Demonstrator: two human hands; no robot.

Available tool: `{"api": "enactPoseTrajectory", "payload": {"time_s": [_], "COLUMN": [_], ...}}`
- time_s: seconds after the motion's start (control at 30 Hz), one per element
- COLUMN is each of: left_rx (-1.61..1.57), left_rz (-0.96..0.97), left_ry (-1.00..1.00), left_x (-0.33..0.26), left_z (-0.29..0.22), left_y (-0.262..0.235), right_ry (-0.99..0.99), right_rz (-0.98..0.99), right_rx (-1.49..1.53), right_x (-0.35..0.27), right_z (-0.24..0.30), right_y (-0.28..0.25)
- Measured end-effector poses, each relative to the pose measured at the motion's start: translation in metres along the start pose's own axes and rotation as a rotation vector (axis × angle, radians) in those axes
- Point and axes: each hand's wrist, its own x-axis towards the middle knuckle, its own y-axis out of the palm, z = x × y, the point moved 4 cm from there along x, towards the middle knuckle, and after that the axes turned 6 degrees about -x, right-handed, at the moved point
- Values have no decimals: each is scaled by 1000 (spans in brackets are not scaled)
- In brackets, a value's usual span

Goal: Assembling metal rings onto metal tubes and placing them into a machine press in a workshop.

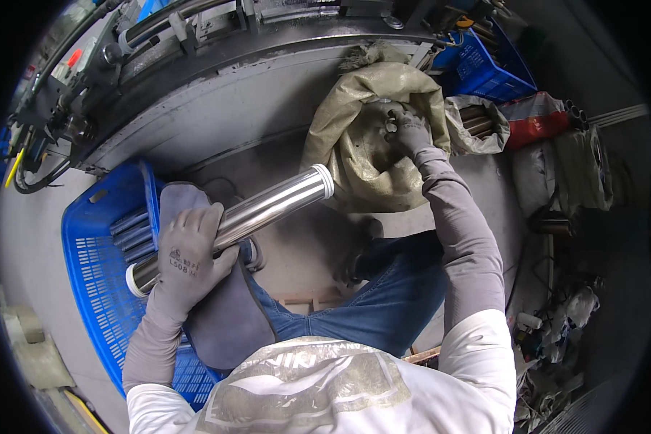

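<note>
L hand, grey glove, wrapped tight round the shiny steel tube near its near-left end, fingers closed over the top. Tube sits across the lap, over the grey apron, just right of the blue crate, which has more tubes in it.

R hand is far right, reaching into the open mouth of the woven sack. Fingers curled on small metal parts in there; can't tell exactly what it has, or if it's really gripped.

Doing it well, imo: keep L grip firm, since the tube is slick and held well off centre, so the far end wants to droop. Rest it on the thigh. Pick one part only from the sack, check it's seated in the fingers before lifting.

Orientation: long axis runs diagonal, near-left to far-right. White-ringed end points far-right toward the sack, nearly touching its edge. Other end, also pale-capped, points at the crate.
</note>
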Motion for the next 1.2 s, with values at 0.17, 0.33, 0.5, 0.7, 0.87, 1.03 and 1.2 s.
{"api": "enactPoseTrajectory", "payload": {"time_s": [0.17, 0.33, 0.5, 0.7, 0.87, 1.03, 1.2], "left_rx": [15, -64, 141, 348, 531, 477, 485], "left_rz": [-16, 67, -95, -476, -554, -438, -233], "left_ry": [37, 91, 72, 159, 137, 4, -26], "left_x": [-6, 14, 61, 188, 285, 334, 355], "left_z": [3, 8, 20, 66, 106, 149, 156], "left_y": [5, -17, -50, -72, -98, -91, -71], "right_ry": [90, 57, -73, 190, 94, 130, 0], "right_rz": [92, -94, -48, 23, -6, -45, -109], "right_rx": [274, 483, 1495, 2036, 1958, 1845, 1482], "right_x": [-8, -51, -136, -153, -140, -137, -141], "right_z": [4, 28, 112, 99, 93, 94, 93], "right_y": [-11, -52, -136, -104, -83, -85, -94]}}
